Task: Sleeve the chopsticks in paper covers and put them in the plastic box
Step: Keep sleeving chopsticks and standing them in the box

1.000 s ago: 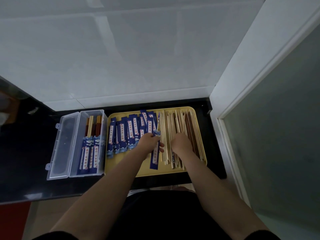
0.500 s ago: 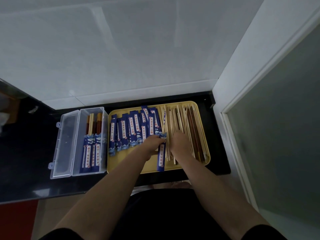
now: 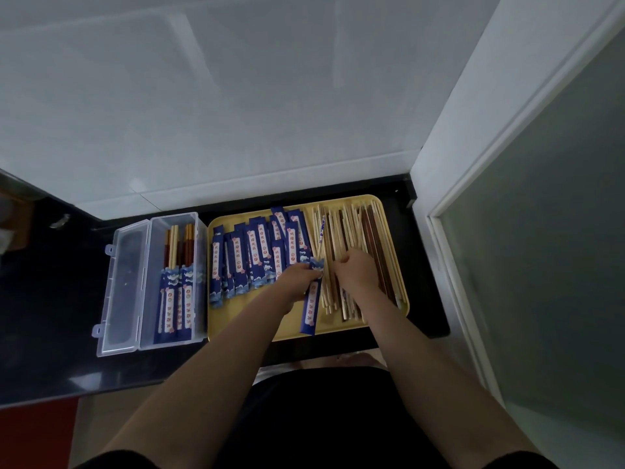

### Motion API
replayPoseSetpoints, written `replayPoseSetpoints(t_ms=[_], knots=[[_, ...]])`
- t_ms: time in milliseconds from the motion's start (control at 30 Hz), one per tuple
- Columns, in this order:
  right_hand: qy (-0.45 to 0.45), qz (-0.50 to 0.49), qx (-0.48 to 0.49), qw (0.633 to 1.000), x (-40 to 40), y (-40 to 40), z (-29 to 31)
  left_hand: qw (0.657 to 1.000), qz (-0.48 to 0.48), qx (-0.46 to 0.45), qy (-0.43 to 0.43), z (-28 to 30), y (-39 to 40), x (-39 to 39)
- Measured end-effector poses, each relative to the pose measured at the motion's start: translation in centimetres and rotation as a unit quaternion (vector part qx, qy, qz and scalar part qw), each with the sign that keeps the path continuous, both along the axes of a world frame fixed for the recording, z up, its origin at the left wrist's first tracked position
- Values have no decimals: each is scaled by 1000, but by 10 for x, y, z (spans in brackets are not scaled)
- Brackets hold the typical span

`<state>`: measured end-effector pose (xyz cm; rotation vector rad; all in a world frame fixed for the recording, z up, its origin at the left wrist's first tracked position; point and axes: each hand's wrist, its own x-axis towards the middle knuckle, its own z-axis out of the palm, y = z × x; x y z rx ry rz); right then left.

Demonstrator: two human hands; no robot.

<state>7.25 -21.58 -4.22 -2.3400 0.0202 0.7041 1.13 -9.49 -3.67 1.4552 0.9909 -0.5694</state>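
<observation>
Here the left hand (image 3: 299, 275) pinches one blue paper cover (image 3: 311, 299) near its upper end, and the cover hangs down over the near half of the yellow tray (image 3: 341, 331), its lower tip reaching almost to the tray's near rim. The right hand (image 3: 356, 270) lies just beside it on the heap of loose chopsticks (image 3: 351, 231), fingers curled down into the sticks; whether it has any stick gripped cannot be told. These chopsticks, pale and dark, fill the right half of the tray and run close along its right rim. The spare covers (image 3: 257, 255) lie fanned over the left half, their lower ends short of the near rim, so a bare yellow strip shows along the front between the forearms. The clear plastic box (image 3: 199, 275) stands just left of the tray, its right wall touching or nearly touching the tray's left rim, with its lid (image 3: 121, 292) folded open flat to the left. Inside lie sleeved chopsticks (image 3: 176, 296), bare ends pointing away toward the wall. The dark counter (image 3: 50, 316) stretches wide to the left of the lid, while on the right the white door frame (image 3: 439, 231) stands close to the tray.
</observation>
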Motion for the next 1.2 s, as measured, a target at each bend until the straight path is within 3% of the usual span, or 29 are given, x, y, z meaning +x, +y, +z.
replayPoseSetpoints(t_ms=[200,400,567,733,1000,1200], knots=[[1,-4,165,986,29,-15,51,999,-1,36,1,2,6,1],[50,-24,314,948,48,-12,103,996,26,-11,-89,28,8,7],[-40,-25,292,955,59,-7,116,991,36,1,-132,39,9,17],[-104,-50,281,953,70,0,119,991,87,-9,-103,50,8,21],[-102,-55,295,948,73,8,123,990,84,18,-109,55,14,20],[-101,-24,274,956,68,17,120,988,91,-14,-127,54,19,15]])
